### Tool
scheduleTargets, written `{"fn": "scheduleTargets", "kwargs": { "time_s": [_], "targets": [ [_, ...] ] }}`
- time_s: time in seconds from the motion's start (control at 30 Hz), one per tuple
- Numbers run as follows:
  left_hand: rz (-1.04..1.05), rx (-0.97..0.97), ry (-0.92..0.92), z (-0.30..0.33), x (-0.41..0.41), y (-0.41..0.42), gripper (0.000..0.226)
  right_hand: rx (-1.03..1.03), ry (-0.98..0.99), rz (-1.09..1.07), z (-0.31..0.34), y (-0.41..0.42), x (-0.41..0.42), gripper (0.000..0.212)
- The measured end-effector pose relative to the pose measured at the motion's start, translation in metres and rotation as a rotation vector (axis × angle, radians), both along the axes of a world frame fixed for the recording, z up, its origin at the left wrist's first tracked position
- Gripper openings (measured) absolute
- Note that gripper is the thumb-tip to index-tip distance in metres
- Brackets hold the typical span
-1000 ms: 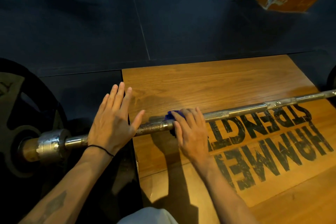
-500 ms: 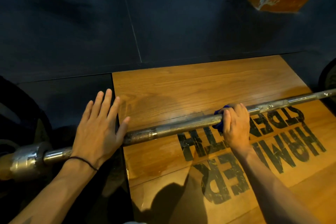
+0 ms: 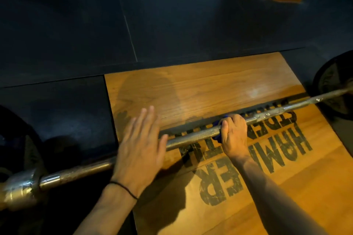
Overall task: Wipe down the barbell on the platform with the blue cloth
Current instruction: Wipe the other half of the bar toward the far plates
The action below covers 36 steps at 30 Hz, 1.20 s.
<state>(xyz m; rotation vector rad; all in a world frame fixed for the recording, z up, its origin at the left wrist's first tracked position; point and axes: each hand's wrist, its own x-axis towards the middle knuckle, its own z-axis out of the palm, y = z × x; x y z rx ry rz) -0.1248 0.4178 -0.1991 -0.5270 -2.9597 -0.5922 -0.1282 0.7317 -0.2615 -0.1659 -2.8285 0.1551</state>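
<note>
My left hand lies flat, fingers straight, on the barbell at 7 o'clock, pinning it. My right hand, mid-shaft at 3 o'clock, is wrapped around the blue cloth on the bar. Squeeze evenly, sweep toward the 2 o'clock plate, roll the bar.

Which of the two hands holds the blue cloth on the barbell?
The right hand: its fingers curl round the bar with the blue cloth beneath. The left hand lies flat on the barbell, holding nothing.
</note>
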Motion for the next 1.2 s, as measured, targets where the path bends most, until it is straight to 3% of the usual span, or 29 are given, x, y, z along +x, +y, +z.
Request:
{"fn": "scheduleTargets", "kwargs": {
  "time_s": [0.2, 0.3, 0.47, 0.63, 0.8, 0.97, 1.07, 1.2],
  "targets": [
    [-0.032, 0.03, 0.047, 0.012, -0.005, 0.1, 0.061, 0.008, 0.084, 0.025, -0.003, -0.006, 0.006, 0.036],
    [0.029, 0.048, -0.022, -0.005, -0.012, 0.145, 0.062, -0.027, 0.114, 0.055, -0.003, -0.002, -0.002, 0.043],
    [0.202, -0.111, -0.213, -0.026, -0.012, 0.191, 0.081, -0.084, 0.135, 0.109, -0.012, 0.007, 0.002, 0.052],
    [0.445, -0.125, -0.189, -0.036, -0.022, 0.207, 0.084, -0.129, 0.202, 0.269, -0.022, 0.018, 0.002, 0.046],
    [0.24, -0.199, -0.243, -0.038, -0.032, 0.196, 0.09, 0.082, 0.149, 0.488, -0.015, 0.072, -0.006, 0.041],
    [0.154, -0.177, -0.147, -0.041, -0.038, 0.194, 0.079, -0.069, 0.195, 0.234, -0.013, 0.139, -0.009, 0.044],
    [0.171, -0.088, -0.126, -0.041, -0.039, 0.196, 0.077, -0.172, 0.22, 0.092, -0.022, 0.094, -0.004, 0.045],
    [0.242, 0.063, -0.084, -0.04, -0.041, 0.196, 0.074, -0.35, 0.123, 0.31, -0.028, -0.003, 0.005, 0.044]
  ]
}}
